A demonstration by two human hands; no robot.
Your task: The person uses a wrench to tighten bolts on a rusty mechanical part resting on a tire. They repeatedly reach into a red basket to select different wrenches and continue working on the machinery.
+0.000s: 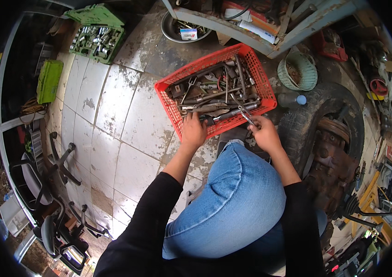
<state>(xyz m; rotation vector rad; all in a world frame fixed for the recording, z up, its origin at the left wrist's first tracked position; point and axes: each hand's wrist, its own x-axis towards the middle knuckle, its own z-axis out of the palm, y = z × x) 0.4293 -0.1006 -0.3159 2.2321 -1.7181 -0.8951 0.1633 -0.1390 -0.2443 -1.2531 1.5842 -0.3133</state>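
Red plastic basket (170, 107) of steel hand tools sat on the stained tile floor (112, 120) just ahead of the person's bent knee in blue jeans (237, 198), and both hands worked at its near rim. The left hand (193, 130) lay over that rim with its fingers curled down among the tools, though whether it had closed on anything could not be told. The right hand (264, 134) was pinching a slim chrome tool (246, 115) by its lower end, the rest of it slanting back into the heap. Sorting here would go best, I judge, by lifting one piece clear before letting go of the basket, since the long wrenches and bars (219, 94) lay crossed and tangled (a quick tug could drag several out together).

Far left, a flat green case (49, 81) stood shut near the wall, and beyond it an open green case (96, 39) showed rows of sockets. At the top, a small white box with a blue and red label (188, 33) rested in a metal bowl (170, 30) under the grey shelf frame (260, 44). Right of the basket lay a clear bottle with a blue cap (293, 99), then a pale green woven basket (300, 71), and a worn tyre (316, 120) around a rusty hub.
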